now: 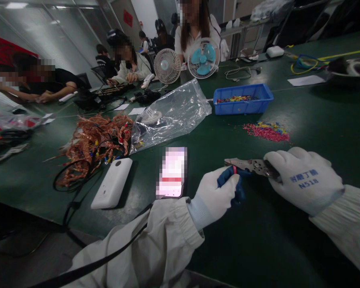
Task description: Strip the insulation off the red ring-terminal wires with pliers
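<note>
My left hand (217, 194), in a white glove with blue fingertips, pinches a small red piece (235, 169) that looks like a wire connector or a bit of insulated wire. My right hand (303, 178), gloved in white with blue lettering, is closed around the handles of wire-stripping pliers (252, 166). The jaws of the pliers reach left and lie at the red piece, just above my left fingertips; whether they grip it I cannot tell. Beyond the pliers lies a pile of small red, blue and yellow pieces (270, 131) on the green table (204, 140).
A blue bin (243, 106) holds more coloured bits. Left of centre are a clear plastic bag (180, 108), a tangle of copper wire (90, 144), a white power bank (112, 184) and a lit phone (172, 172). Two small fans (203, 58) stand farther back, near seated people. A black cable runs off the table's left edge.
</note>
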A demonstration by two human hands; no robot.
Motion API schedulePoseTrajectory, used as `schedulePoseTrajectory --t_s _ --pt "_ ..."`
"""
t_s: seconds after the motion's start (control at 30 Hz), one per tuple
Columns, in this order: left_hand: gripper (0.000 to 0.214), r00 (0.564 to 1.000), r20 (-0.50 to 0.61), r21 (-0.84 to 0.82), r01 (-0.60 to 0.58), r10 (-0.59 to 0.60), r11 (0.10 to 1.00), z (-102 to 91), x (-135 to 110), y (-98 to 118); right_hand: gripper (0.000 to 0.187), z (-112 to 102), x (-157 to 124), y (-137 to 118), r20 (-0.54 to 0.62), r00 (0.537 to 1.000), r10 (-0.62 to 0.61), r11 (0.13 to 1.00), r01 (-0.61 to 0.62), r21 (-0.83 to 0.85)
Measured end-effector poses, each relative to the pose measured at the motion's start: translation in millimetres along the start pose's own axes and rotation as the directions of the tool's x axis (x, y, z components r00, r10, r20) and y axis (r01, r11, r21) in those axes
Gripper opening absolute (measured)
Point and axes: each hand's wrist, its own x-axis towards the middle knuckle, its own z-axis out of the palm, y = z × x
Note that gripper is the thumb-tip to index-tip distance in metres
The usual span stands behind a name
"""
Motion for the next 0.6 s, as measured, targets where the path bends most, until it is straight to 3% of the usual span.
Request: schedulePoseTrajectory --t_s 0.2,0.4,0.6 --pt "0.028 1.000 0.004 0.027 -0.002 0.002 1.000 -1.4 1.0 -2.7 0.025 0.9 -2.1 5.5 0.028 0.999 0.038 0.993 -0.041 0.110" --pt "0.024 0.998 -0.053 0.016 -0.022 0.023 1.000 1.3 -0.4 5.4 0.047 9.6 -16.9 6.4 -0.140 0.988 0.059 0.986 -0.035 0.165" --pt "0.021 0.995 -0.041 -0.115 0.083 -0.088 0.990 7.7 -1.5 17.5 0.045 7.2 -15.1 -5.1 -0.123 0.991 0.058 0.992 -0.043 0.118"
